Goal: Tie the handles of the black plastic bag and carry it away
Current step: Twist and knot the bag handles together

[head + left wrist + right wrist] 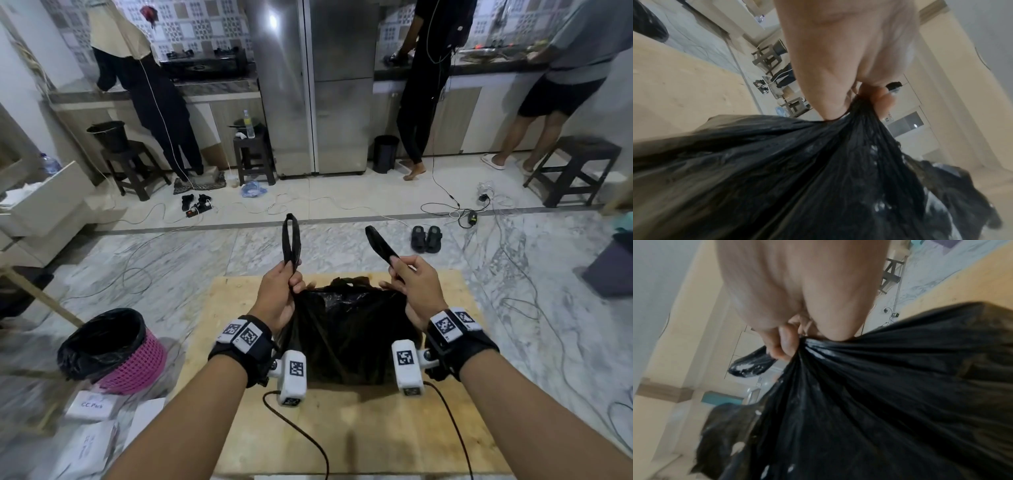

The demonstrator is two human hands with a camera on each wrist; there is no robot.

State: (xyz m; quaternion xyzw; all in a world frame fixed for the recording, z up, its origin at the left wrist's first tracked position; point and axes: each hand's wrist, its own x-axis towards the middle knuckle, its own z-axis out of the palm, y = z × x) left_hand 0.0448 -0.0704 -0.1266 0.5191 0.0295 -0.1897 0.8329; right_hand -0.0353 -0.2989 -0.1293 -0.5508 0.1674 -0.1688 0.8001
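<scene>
— What are the hands doing?

— Both are closed tight. The left hand (279, 294) has its fingers curled round the gathered base of the left handle (291, 240), whose loop stands up above the fist. The right hand (416, 291) grips the right handle (380, 245) the same way, and that loop leans away to the left.

— And the bag?

— The bag (346, 337) sits on the board (359, 435) between the wrists, black, thin, creased and glossy. Its mouth gapes between the hands; the handles are apart and untied. From the wrist views the plastic fans out in pleats from each fist.

— Any writing?

— A white box (89, 406) on the floor by the pink bin (137, 359) reads "CC Pack". The wrist bands carry black-and-white square markers (248, 336).
</scene>
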